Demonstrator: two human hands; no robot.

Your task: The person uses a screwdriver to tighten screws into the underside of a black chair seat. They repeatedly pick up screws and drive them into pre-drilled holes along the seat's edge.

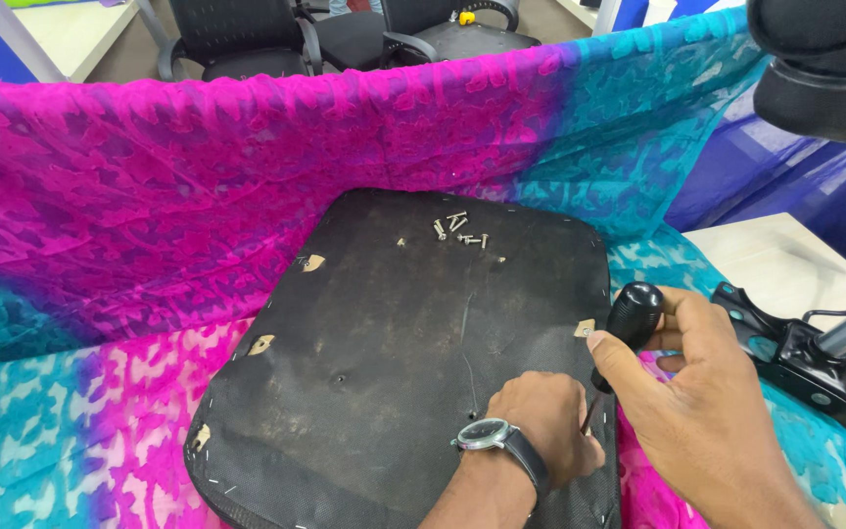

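Note:
An upturned black chair seat (384, 333) lies flat on a pink and teal patterned cloth (129, 216). My right hand (697, 411) is shut on a black-handled screwdriver (632, 318), whose shaft slants down toward the seat's near right part. My left hand (540, 426), with a wristwatch on it, rests closed on the seat right beside the screwdriver's tip; the tip and whatever lies under the fingers are hidden. Several loose silver screws (457, 230) lie near the seat's far edge.
A black metal chair mechanism with a grey post (815, 367) lies at the right. A dark chair part (820, 69) looms at the top right. Black office chairs (247, 34) stand behind the draped cloth. Blue fabric (766, 167) hangs at the right.

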